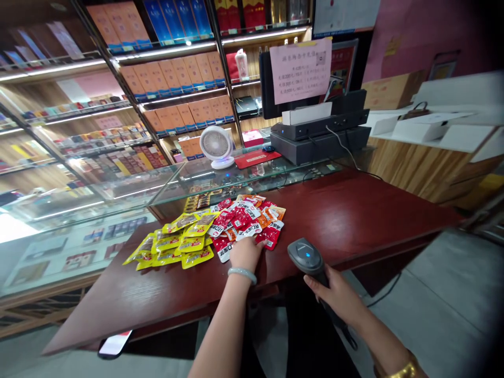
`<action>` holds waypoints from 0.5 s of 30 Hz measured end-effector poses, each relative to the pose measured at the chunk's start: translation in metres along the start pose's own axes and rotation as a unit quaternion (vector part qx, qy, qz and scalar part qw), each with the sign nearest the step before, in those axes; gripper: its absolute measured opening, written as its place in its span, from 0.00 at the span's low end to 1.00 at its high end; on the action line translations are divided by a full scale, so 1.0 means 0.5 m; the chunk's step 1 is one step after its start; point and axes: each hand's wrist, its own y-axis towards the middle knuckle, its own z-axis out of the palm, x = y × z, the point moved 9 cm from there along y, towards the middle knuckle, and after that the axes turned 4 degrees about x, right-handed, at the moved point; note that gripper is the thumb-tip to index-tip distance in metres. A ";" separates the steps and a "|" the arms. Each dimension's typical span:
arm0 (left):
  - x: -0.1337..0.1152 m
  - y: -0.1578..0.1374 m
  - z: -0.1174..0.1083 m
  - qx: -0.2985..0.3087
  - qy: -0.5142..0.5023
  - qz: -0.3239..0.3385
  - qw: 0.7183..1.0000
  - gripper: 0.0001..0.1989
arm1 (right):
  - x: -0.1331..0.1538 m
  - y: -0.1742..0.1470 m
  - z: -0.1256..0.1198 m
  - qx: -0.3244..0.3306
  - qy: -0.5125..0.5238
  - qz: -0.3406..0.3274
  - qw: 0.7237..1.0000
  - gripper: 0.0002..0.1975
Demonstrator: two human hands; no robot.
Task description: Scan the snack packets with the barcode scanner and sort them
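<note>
At glossy red-brown tabletop (346,210), facing pink paper sign (301,71) reading “200”, clasping grey pistol-shaped scanner (306,256) in right grip (334,291), cannot tell left grip (246,254) closure.

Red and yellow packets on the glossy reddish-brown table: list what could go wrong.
The heaped red-and-white packets might slide into the yellow packets beside them if the left hand pushes. The dark grey handheld scanner in the right hand, near the front edge of the table, could slip.
</note>
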 end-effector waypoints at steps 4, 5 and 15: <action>-0.010 -0.019 -0.013 -0.037 -0.005 0.022 0.999 0.23 | -0.013 0.000 0.010 0.038 0.018 0.013 0.999 0.23; -0.013 -0.023 -0.019 -0.054 -0.005 0.024 0.998 0.24 | -0.014 -0.002 0.012 0.045 0.016 0.017 0.999 0.23; -0.049 -0.028 -0.010 -0.065 0.000 0.021 0.998 0.21 | -0.006 -0.013 0.009 0.050 0.008 0.016 0.999 0.23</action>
